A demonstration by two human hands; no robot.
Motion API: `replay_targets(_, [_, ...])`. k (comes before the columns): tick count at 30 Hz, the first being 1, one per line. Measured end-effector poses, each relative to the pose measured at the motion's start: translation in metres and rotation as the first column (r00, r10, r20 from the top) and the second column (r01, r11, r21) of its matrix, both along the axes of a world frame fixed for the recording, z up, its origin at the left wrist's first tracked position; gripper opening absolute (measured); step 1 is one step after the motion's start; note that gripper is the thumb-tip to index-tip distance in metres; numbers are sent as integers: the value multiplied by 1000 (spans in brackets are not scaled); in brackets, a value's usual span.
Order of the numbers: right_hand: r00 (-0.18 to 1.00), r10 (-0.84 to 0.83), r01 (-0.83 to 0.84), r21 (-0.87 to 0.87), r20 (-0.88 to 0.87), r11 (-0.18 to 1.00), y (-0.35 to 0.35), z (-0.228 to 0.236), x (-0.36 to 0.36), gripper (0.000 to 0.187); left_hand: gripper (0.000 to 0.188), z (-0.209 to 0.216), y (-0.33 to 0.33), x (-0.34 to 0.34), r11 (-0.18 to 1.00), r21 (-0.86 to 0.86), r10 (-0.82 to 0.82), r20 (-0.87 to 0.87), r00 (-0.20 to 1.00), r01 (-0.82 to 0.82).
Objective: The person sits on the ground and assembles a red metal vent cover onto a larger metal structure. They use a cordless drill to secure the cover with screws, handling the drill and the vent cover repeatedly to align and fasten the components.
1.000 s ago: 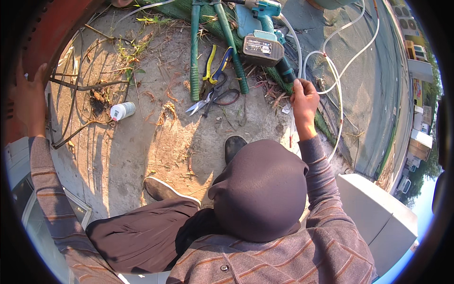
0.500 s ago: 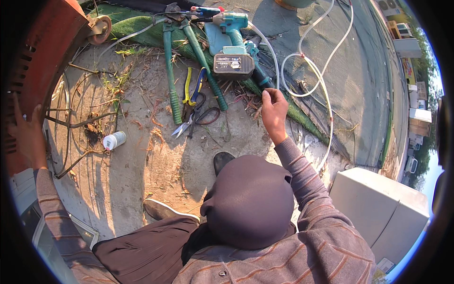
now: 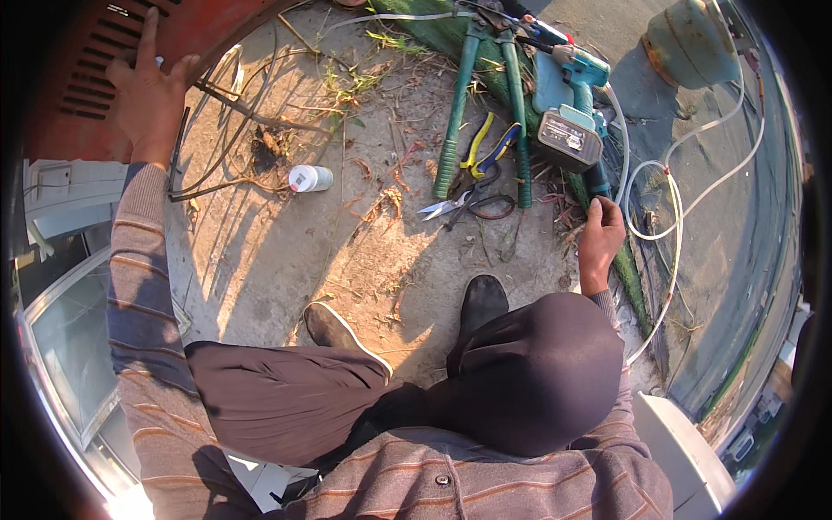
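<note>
My left hand (image 3: 149,95) rests on a slotted red metal panel (image 3: 212,30), fingers spread and nothing visible in them. My right hand (image 3: 602,238) is closed, fingertips pressed together beside the dark end of a second teal-and-black tool (image 3: 596,179); whatever lies in the fingers is hidden. Above it lies a teal cordless impact driver (image 3: 582,76) with a black battery. To its left are long green-handled bolt cutters (image 3: 458,117), yellow-and-blue-handled pliers (image 3: 492,156) and dark-handled scissors (image 3: 446,207). A small white bottle (image 3: 310,178) lies on its side between my hands.
At the far right stands a rusty gas cylinder (image 3: 693,48), with clear hose (image 3: 676,204) looping below it. Dry roots (image 3: 234,184) and weeds lie near the panel. A white box (image 3: 680,455) is at lower right, and a glass-paned frame (image 3: 74,347) at lower left.
The view has swung left, so the tools and bottle appear farther right, and more of the panel shows. My left hand stays spread on the panel; my right stays closed beside the tool end.
</note>
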State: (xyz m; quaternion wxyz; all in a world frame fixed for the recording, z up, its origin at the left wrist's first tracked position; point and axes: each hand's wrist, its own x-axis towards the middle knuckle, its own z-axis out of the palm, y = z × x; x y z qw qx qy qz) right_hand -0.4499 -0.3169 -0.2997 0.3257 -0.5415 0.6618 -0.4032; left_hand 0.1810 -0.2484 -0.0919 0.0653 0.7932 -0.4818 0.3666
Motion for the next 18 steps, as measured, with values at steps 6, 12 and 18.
replay_targets(6, [925,373,-375,-15,-71,927,-12,26,67,16,100,17,-2,-42,1000,9,20,-350,937,-18])
replay_targets(12, [534,773,-831,-44,-341,555,-79,108,164,18,99,19,0,-46,998,-55,-43,-292,955,28])
replay_targets(18, [-43,809,-972,212,-586,102,-89,115,268,18,97,10,3,-32,994,-86,-93,-251,964,73])
